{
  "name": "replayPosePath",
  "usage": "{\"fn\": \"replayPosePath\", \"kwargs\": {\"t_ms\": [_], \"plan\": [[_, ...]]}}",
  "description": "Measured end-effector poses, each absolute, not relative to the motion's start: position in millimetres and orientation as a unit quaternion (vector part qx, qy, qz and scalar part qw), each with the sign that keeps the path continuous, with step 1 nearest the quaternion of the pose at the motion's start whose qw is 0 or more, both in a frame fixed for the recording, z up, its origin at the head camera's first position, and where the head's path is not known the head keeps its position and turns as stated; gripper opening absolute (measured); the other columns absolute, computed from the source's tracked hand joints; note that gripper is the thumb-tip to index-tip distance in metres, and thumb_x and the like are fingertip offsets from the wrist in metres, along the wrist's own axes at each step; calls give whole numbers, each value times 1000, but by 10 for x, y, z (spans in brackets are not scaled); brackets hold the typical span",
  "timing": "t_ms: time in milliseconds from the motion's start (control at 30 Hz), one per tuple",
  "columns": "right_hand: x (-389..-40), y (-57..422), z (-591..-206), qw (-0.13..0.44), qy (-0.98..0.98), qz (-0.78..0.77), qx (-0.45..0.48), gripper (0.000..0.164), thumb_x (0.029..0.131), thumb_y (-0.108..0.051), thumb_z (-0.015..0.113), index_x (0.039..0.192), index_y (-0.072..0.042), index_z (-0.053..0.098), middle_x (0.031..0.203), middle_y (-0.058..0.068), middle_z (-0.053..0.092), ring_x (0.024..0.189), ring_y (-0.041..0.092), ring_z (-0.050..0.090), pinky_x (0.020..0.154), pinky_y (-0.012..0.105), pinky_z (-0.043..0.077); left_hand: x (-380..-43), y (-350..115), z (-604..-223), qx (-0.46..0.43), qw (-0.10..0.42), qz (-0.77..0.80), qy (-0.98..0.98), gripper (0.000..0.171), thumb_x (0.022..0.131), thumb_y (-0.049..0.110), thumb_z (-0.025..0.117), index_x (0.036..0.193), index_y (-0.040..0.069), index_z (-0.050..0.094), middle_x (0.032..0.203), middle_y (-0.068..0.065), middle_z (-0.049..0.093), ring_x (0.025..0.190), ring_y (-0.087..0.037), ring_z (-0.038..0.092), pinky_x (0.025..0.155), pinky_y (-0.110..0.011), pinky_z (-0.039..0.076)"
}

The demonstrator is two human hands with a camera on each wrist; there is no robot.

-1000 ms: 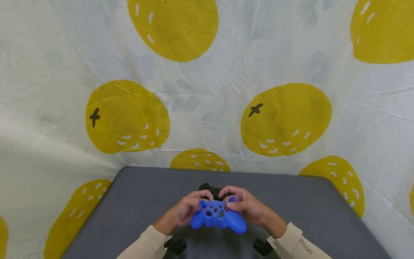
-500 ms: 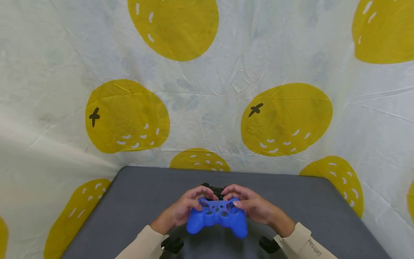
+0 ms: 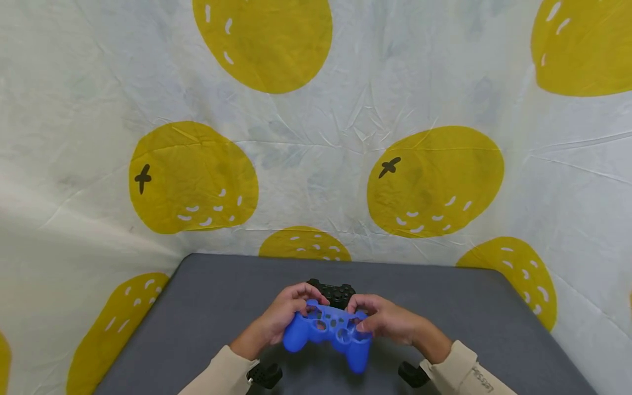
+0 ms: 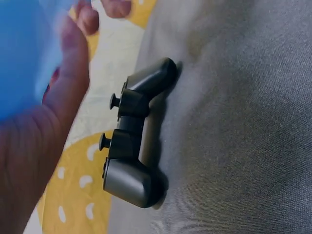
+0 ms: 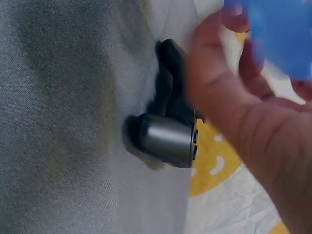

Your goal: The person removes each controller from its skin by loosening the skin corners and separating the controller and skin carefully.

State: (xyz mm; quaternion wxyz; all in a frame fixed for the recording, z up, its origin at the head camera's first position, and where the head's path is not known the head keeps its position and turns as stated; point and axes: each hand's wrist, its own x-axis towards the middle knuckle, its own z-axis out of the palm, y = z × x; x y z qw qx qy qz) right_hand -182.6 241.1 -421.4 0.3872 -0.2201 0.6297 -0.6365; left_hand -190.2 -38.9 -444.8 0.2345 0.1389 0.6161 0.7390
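A blue silicone controller cover (image 3: pixel 329 328), with cut-out holes, is held up in front of me and tilted, its right end lower. My left hand (image 3: pixel 285 312) pinches its upper left corner between thumb and fingers. At the upper right corner, my right hand (image 3: pixel 390 321) pinches it the same way. Behind the cover a black game controller (image 3: pixel 336 294) lies on the table, touched by neither hand. The left wrist view shows that controller (image 4: pixel 130 131) with both thumbsticks; in the right wrist view my hand hides part of it. The cover is blurred in both wrist views.
A dark grey cloth-covered table (image 3: pixel 222 291) lies beneath the hands. Behind and beside it hangs a pale curtain (image 3: pixel 316 181) printed with large yellow fruit. A black wrist device (image 3: pixel 265 376) is strapped at each cuff.
The cover has turned and tilted, its right end dropping and its left end rising. The right-hand fingers have curled in closer to its corner, so more of the black controller shows.
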Motion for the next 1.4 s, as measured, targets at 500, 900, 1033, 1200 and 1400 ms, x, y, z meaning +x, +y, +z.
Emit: {"fn": "replayPosePath", "kwargs": {"t_ms": [500,900,1033,1200,1400], "plan": [[-1682,2486,-4258,291,687,-648,-152,61,94,-2,71,148,1,43,127,17,65,102,25,72,78,37,64,-1785,-402,-4475,-6,185,718,672,31,97,28,71,118,6,65,115,-17,70,89,-26,73,72,-48,64],[-1724,2555,-4216,235,764,-587,-132,60,89,-1,73,146,-2,53,129,24,57,96,26,68,74,41,62,-1792,-500,-4383,28,235,708,665,53,97,15,75,145,3,55,121,-16,75,96,-27,77,83,-49,65],[-1748,2605,-4182,226,765,-587,-136,58,90,-2,73,145,-2,54,123,21,58,93,25,67,73,40,62,-1819,-458,-4374,34,236,708,665,53,98,15,73,146,3,55,124,-19,73,96,-26,76,83,-49,64],[-1786,2701,-4147,220,766,-589,-134,59,90,-2,71,146,-2,52,123,22,56,95,25,66,75,41,62,-1870,-364,-4380,45,232,711,663,54,99,15,71,149,2,55,130,-22,70,98,-24,76,89,-51,63],[-1845,2841,-4136,220,769,-586,-130,60,91,-3,72,147,-1,50,126,22,57,93,25,65,75,41,61,-1933,-227,-4403,50,227,716,659,53,99,13,71,149,2,55,133,-23,68,99,-22,75,92,-48,63]]}}
